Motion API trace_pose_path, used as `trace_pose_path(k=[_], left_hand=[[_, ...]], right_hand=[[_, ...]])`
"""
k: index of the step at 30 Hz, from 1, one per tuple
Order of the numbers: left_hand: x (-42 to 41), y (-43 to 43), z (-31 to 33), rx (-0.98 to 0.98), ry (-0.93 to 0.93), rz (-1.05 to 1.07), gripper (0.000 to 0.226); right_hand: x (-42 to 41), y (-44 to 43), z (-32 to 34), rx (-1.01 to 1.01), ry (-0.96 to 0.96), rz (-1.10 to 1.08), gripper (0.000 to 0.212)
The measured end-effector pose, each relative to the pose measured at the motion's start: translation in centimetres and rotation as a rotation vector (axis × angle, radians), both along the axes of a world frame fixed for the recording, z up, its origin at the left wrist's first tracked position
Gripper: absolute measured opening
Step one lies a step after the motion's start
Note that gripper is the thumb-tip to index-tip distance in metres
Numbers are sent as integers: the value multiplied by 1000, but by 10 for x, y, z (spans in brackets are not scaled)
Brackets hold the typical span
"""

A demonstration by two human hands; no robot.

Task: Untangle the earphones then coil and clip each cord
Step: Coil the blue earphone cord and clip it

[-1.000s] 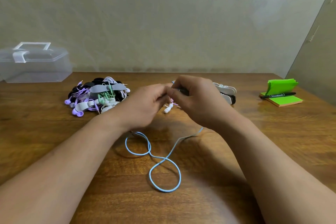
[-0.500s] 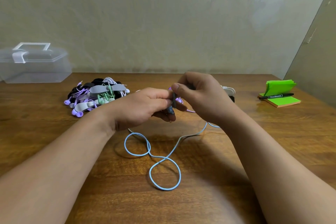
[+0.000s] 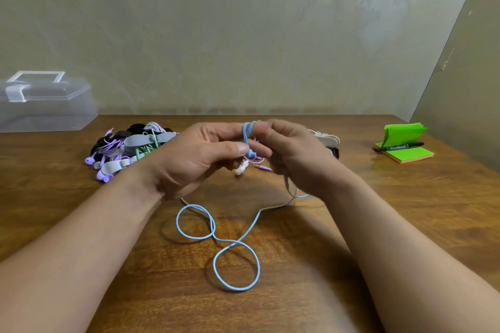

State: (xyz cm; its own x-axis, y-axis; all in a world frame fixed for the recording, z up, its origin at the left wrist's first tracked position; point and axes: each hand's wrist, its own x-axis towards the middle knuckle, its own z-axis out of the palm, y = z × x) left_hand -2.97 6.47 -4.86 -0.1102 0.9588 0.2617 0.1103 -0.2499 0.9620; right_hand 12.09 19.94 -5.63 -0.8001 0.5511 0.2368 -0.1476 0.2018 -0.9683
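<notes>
Blue earphones point(image 3: 245, 132) are barely coiled: your left hand point(image 3: 194, 159) pinches the first loops, your right hand point(image 3: 295, 154) grips them alongside, the rest trails loose and unclipped on the surface point(image 3: 297, 251) below both hands, and clipped sets point(image 3: 127, 143) lie left of your left hand.

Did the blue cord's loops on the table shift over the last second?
No. The blue cord's loops lie where they were, keeping the same gap to the earphone pile on the table.
</notes>
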Motion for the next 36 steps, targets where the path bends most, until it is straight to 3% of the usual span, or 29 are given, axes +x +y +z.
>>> trace_pose_path(k=[4, 7, 13, 16, 18, 23, 30, 33, 36], left_hand=[[-11, 3, 0, 21, -88, 173, 44], [-10, 6, 0, 28, 28, 297, 50], [-13, 8, -9, 23, 443, 490, 48], [-9, 2, -6, -24, 782, 441, 48], [-10, -1, -1, -21, 873, 332, 43], [-7, -8, 10, -146, 733, 167, 36], [7, -8, 8, -62, 106, -114, 45], [5, -4, 7, -9, -25, -37, 45], [-3, 0, 6, 1, 33, 137, 48]], right_hand=[[-8, -11, -3, 7, -101, 61, 32], [-8, -13, -2, 280, -252, -74, 29], [-2, -24, 8, 613, -463, -18, 24], [1, -21, 11, 866, -399, -179, 23], [4, -16, 14, 849, -308, -272, 17], [14, -1, 26, 400, -6, -187, 9], [7, 5, 15, -33, 158, -37, 17], [-3, 2, 0, -39, 77, -1, 18], [-8, -5, -5, 122, -77, -24, 24]])
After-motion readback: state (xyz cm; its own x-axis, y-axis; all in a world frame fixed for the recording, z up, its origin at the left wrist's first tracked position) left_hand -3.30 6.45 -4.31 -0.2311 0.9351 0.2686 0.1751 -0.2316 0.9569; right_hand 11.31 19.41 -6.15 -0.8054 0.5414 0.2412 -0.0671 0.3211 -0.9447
